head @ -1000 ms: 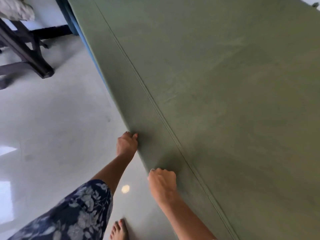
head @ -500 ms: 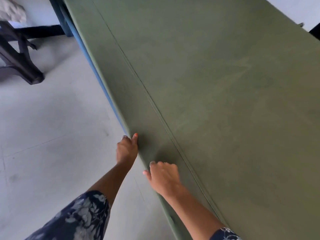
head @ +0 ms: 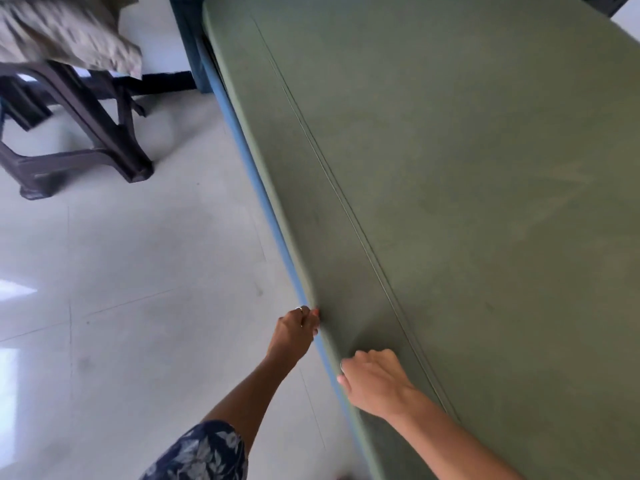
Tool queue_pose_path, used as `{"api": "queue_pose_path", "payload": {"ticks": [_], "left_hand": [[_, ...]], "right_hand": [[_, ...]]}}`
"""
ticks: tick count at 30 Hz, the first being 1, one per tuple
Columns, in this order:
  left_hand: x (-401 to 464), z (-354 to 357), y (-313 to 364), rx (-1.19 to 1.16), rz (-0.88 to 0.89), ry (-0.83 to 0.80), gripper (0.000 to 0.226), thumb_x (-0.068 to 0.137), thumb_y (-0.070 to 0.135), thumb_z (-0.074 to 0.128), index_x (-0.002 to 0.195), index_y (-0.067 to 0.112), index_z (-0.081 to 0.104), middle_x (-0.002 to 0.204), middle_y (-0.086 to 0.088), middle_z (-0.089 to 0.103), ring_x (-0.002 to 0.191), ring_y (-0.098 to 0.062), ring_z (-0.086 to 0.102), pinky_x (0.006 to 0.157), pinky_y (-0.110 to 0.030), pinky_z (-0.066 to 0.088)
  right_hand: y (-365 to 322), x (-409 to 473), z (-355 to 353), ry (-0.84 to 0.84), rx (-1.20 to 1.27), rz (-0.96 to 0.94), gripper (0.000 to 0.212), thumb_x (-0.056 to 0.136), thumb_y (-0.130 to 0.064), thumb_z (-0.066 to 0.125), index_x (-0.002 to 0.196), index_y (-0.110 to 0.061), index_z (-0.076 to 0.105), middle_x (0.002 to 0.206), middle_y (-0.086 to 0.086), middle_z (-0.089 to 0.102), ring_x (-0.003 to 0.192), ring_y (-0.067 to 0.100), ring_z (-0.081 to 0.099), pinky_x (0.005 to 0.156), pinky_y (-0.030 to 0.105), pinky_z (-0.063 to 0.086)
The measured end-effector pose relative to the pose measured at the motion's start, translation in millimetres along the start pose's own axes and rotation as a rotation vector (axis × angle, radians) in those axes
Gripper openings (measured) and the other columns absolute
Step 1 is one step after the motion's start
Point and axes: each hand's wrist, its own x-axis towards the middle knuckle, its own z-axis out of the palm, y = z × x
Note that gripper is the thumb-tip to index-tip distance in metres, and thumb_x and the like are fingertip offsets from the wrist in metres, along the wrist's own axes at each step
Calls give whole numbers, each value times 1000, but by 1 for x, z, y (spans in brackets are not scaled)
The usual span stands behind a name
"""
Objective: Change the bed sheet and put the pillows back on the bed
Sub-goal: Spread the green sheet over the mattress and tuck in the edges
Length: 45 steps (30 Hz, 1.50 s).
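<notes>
Both: left hand (head: 294,332) & right hand (head: 375,379) grip green sheet (head: 450,202) edge.

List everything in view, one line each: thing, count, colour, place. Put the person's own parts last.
bed sheet: one, green, spread over the bed, filling the right side of the view.
mattress edge: one, blue, a strip showing below the sheet along the bed's side.
chair: one, dark brown, on the floor at upper left.
pillow: one, beige patterned, blurred, on the chair.
floor: pale grey tiles, left.
left hand: one, pinching the sheet's edge.
right hand: one, fingers curled over the sheet's edge, nearer the camera.
sleeve: one, navy floral, bottom edge.
</notes>
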Motion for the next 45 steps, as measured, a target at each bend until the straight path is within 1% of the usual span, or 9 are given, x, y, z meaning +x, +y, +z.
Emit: {"api": "queue_pose_path", "payload": {"ticks": [9, 14, 17, 20, 25, 30, 33, 37, 45], "left_hand": [[123, -85, 74, 142, -109, 216, 51, 97, 46, 46, 79, 0, 59, 93, -21, 69, 91, -35, 65, 75, -34, 51], [206, -108, 114, 306, -199, 210, 51, 97, 45, 48, 110, -3, 60, 114, -23, 62, 109, -38, 58, 81, -34, 44], [213, -112, 109, 232, -137, 184, 27, 96, 32, 53, 89, 6, 58, 93, -19, 64, 96, -36, 61, 74, -33, 44], [205, -128, 90, 198, -34, 158, 31, 96, 19, 54, 67, 15, 46, 66, -9, 64, 72, -29, 60, 66, -30, 42], [232, -160, 95, 224, -113, -206, 34, 97, 31, 54, 69, 12, 54, 65, 3, 69, 54, -7, 62, 55, -13, 44], [302, -187, 134, 267, -94, 198, 54, 94, 52, 48, 67, 6, 59, 73, -14, 67, 73, -29, 64, 68, -31, 48], [347, -195, 159, 237, -211, 376, 55, 95, 57, 40, 72, 9, 52, 84, -13, 60, 82, -30, 57, 72, -33, 43], [374, -205, 163, 247, -234, 290, 45, 99, 44, 40, 98, 6, 64, 104, -23, 66, 98, -39, 61, 84, -39, 50], [356, -222, 148, 413, -125, 194, 44, 100, 47, 33, 74, 19, 55, 96, -16, 66, 95, -40, 61, 78, -38, 47]], "right_hand": [[-17, 143, -115, 282, 147, 89, 38, 100, -42, 40, 118, -13, 56, 116, 8, 65, 109, 28, 62, 83, 33, 43], [-11, 205, -149, 160, 164, 104, 28, 97, -26, 47, 117, -13, 62, 120, 7, 64, 112, 28, 61, 85, 31, 44], [-12, 216, -157, 56, 159, 68, 26, 94, -15, 50, 116, -12, 62, 120, 8, 64, 110, 28, 62, 83, 32, 45], [-16, 222, -163, -49, 149, 10, 27, 94, -17, 53, 118, -10, 61, 122, 10, 63, 112, 29, 60, 85, 33, 45], [3, 252, -196, -167, 89, -110, 28, 94, -17, 50, 119, -9, 59, 122, 10, 62, 115, 30, 59, 91, 36, 44], [12, 317, -256, 266, 192, -6, 34, 99, -38, 42, 111, -12, 60, 113, 10, 66, 106, 32, 63, 76, 35, 42], [8, 355, -272, 310, 196, 33, 43, 96, -51, 44, 110, -12, 57, 110, 7, 67, 104, 28, 64, 68, 33, 32], [8, 373, -268, 276, 195, -11, 29, 101, -33, 42, 115, -11, 54, 112, 9, 66, 106, 30, 63, 70, 32, 38], [15, 381, -290, 59, 126, -205, 25, 98, -22, 42, 113, -8, 57, 113, 15, 64, 104, 36, 62, 77, 36, 44]]}}
